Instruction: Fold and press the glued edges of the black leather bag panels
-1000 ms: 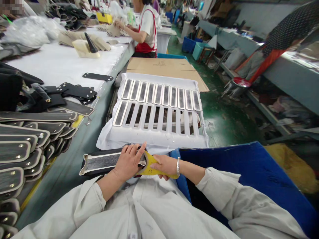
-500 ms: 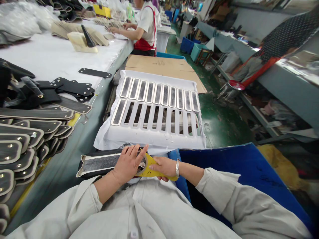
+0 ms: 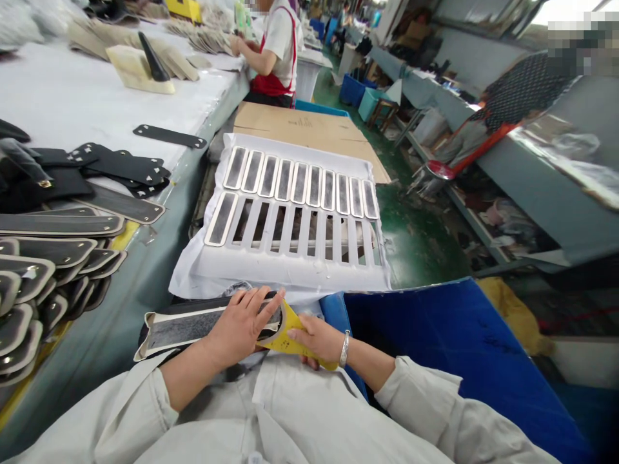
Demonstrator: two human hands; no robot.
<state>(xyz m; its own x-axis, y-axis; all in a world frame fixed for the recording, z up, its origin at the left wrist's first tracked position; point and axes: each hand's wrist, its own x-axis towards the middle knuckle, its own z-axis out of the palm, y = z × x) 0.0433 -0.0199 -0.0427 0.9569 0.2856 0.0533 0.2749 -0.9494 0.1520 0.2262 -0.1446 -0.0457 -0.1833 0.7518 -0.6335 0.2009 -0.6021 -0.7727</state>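
My left hand [image 3: 239, 327] lies with fingers stretched out on a dark grey strip with pale edges [image 3: 181, 332], whose near-left end sticks out past my wrist. The strip rests on a black padded piece close to my body. My right hand [image 3: 319, 338] is wrapped round a yellow flat tool with a curved notch [image 3: 285, 341], its notched end against the right end of the strip, by my left thumb. Its exact kind I cannot make out. Ahead is a white slotted frame [image 3: 290, 274], with dark strips with pale borders [image 3: 283, 180] in its far row and one in the near row.
A blue bin [image 3: 435, 335] stands at my right. Along the left, a table [image 3: 82, 103] carries stacked edged straps [image 3: 53, 283], black pieces [image 3: 116, 167] and a cream block with a black handle [image 3: 140, 67]. Behind the frame is cardboard [image 3: 309, 132]. Co-workers are beyond.
The view has turned a little to the right, so the table and frame sit further left. Both hands keep nearly the same hold, with the yellow tool still at the strip's right end.
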